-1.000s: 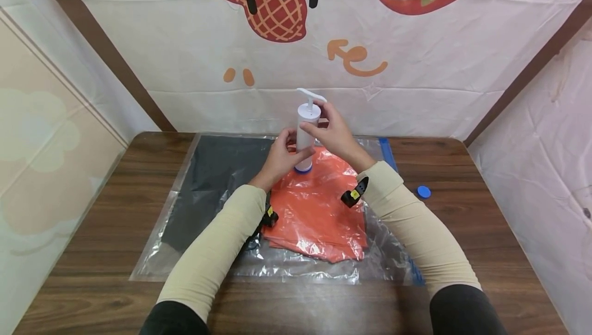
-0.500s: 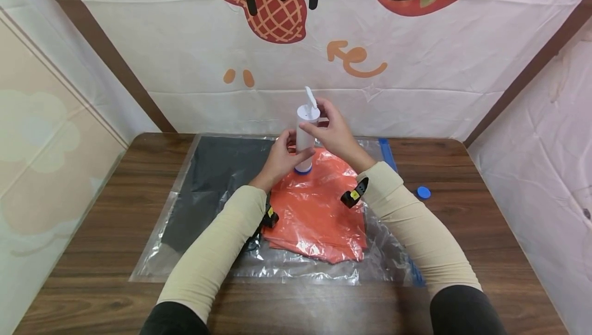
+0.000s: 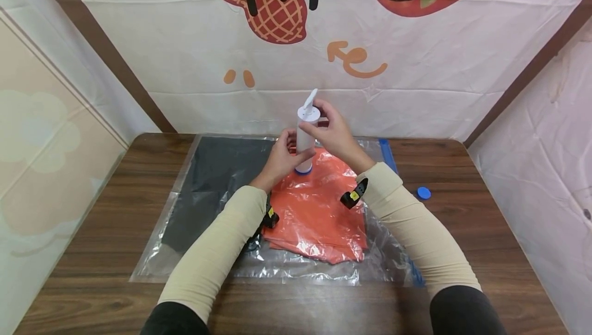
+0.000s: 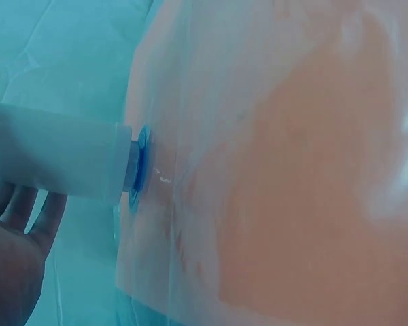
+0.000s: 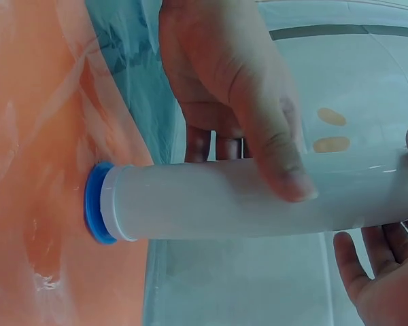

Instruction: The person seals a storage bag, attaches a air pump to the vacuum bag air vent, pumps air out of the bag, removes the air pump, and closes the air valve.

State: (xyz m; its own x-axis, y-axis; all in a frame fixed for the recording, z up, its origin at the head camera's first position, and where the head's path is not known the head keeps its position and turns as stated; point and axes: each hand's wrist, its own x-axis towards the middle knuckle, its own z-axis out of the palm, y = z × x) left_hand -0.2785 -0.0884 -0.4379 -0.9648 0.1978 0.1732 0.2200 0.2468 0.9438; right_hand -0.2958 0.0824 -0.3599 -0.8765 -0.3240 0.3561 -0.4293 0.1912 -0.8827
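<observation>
A white hand pump [image 3: 305,138] stands upright on the blue valve [image 3: 302,172] of a clear plastic storage bag [image 3: 300,272]. My left hand [image 3: 281,156] grips the lower barrel, thumb across the front and fingers behind it. Higher up, just under the pump's top, my right hand [image 3: 337,132] holds the barrel between thumb and fingers. The T-shaped handle [image 3: 311,99] sticks up above the top. In the right wrist view the base of the pump meets the blue ring [image 5: 98,204] on the bag. Folded orange fabric [image 3: 319,211] shows through the plastic.
Dark folded fabric [image 3: 217,175] lies in the bag's left half. A blue seal strip [image 3: 387,152] runs along the bag's right edge. On the wooden table [image 3: 467,222], right of the bag, sits a round blue cap [image 3: 423,192]. A printed cloth backdrop [image 3: 416,68] rises behind.
The pump's handle has swung round, from lying left to right to pointing toward the back right. Both hands keep nearly the same place on the barrel.
</observation>
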